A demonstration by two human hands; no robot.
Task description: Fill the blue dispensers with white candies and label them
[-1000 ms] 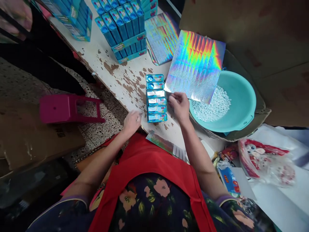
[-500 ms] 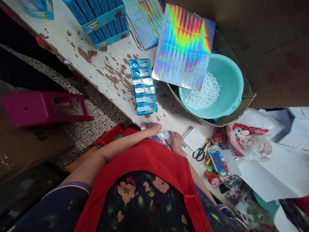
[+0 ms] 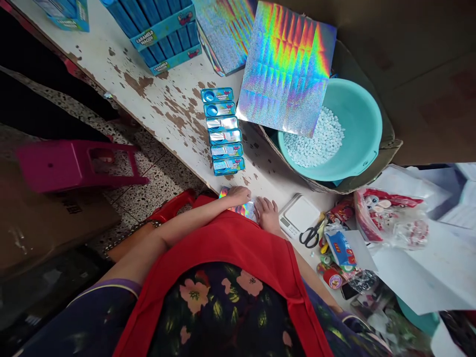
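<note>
Pressing with the right hand [image 3: 266, 210], fingers flat and together, on a shiny foil piece [image 3: 244, 208] at the counter [image 3: 167, 114] edge. Covering its far corner with the left hand [image 3: 238, 194]; grip impossible to tell. Just right of the right hand, a scale [image 3: 299, 214], then scissors [image 3: 311, 233]. Ahead, a row of blue boxes [image 3: 223, 131].

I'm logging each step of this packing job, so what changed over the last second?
Both hands left the row of small blue boxes and drew back to the near edge of the table, where left hand and right hand now rest on a small holographic sheet; grip unclear. The boxes, the teal bowl and the large holographic sheet over it stayed put.
</note>
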